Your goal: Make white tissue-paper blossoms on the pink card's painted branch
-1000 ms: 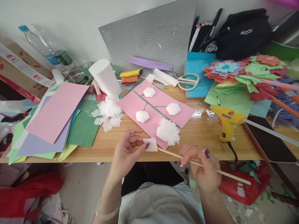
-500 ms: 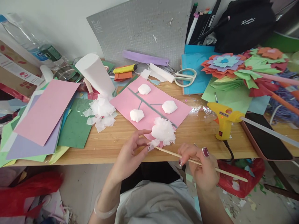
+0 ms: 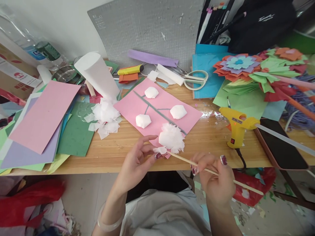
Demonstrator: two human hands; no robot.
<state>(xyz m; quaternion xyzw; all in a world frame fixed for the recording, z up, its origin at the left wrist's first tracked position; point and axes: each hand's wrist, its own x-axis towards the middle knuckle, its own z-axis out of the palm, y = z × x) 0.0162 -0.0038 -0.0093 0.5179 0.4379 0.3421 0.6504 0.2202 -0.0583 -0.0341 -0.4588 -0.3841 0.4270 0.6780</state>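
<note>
My left hand (image 3: 136,160) pinches a small piece of white tissue paper (image 3: 159,150) at the table's front edge. My right hand (image 3: 216,178) grips a thin wooden stick (image 3: 187,160) whose tip touches that tissue. Just behind them lies a pink card (image 3: 157,106) with a grey stem drawn on it. A fluffy white tissue flower (image 3: 171,138) and three smooth white paper buds (image 3: 143,121) sit on the card.
A pile of white tissue squares (image 3: 105,116) and a white paper roll (image 3: 97,75) lie left of the card, beside stacked coloured sheets (image 3: 43,116). A yellow glue gun (image 3: 236,126) stands at the right, scissors (image 3: 195,79) and paper flowers (image 3: 248,70) behind it.
The flat tissue square in my left hand has been folded around the stick's tip and brought up against the fluffy flower. The view has tilted slightly.
</note>
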